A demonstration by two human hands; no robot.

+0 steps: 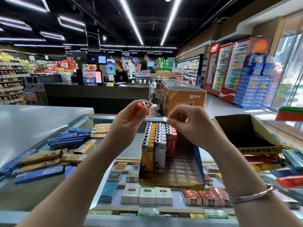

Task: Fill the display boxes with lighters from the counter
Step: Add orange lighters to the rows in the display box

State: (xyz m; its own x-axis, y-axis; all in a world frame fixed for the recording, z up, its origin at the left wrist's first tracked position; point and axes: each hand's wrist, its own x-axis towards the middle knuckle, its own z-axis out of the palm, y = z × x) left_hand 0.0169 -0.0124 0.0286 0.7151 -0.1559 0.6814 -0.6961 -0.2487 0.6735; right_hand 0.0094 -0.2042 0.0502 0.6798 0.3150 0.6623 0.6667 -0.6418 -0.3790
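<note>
Gripping an orange lighter (139,106) upright, metal cap up, the left hand (131,119) holds it ready for slotting; the part-filled display box (199,158) sits just below both hands. Right hand (183,123) hovers beside, fingers loosely curled, apparently empty, above the red row

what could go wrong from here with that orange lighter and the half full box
1. The left hand pinches the orange lighter only near its top, high above the counter; it might slip and fall onto the glass counter.
2. The standing lighters fill only part of the display box, so a nudge while inserting could tip the rows.
3. The right hand hovers right over those rows and may knock them.
</note>
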